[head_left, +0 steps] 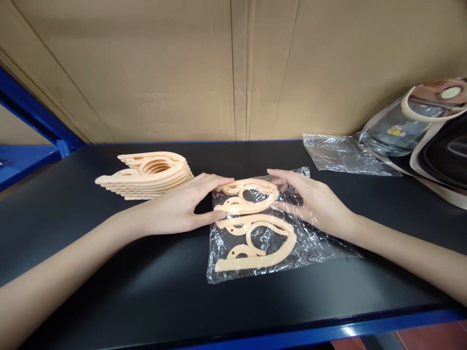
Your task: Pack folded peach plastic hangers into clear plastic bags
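Observation:
A clear plastic bag (310, 250) lies on the black tabletop, with beige folding hangers (255, 265) flat in it, one set above the other. My left hand (182, 201) has its thumb and fingers around the left end of the upper hanger (248, 209). At that hanger's right end, my right hand (314, 199) grips the bag's film, its thumb below and fingers above. Some of the right fingertips are hidden by the shiny film. Close behind my left hand stands a neat stack of matching folding hangers (160, 170).
Another clear plastic bag (346, 153) lies at the back right, beside a transparent bottle (394, 126) with a beige handle and a black item (443, 150) with a pale rim. Cardboard (182, 73) rises behind the tabletop (146, 291). Blue metal framing (328, 333) borders the front edge.

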A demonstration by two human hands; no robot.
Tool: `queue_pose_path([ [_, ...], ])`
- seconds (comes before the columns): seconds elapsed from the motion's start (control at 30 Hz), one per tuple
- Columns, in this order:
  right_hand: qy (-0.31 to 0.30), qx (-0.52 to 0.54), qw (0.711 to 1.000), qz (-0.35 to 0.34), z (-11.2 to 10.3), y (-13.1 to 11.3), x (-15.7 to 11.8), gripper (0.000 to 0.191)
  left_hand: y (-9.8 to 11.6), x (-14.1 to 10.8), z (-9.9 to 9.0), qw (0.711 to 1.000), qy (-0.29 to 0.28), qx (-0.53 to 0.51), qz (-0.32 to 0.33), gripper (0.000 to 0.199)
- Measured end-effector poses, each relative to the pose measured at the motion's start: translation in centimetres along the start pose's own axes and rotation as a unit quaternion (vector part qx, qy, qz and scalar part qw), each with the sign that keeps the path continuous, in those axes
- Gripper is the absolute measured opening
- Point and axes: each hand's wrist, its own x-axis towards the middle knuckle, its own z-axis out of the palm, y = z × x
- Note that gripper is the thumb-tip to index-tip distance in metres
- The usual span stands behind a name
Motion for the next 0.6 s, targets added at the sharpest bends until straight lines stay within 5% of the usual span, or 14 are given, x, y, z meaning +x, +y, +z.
queue_pose_path([
  [0.37,-0.002,-0.020,1.000,-0.009,-0.5,0.2,0.0,0.059,0.5,-0.4,0.4,0.996,0.019,0.077,0.038,0.061],
  [0.6,0.001,-0.054,0.998,0.045,-2.4,0.7,0.2,0.046,1.4,-1.6,-5.1,0.978,0.128,0.160,0.043,0.070],
])
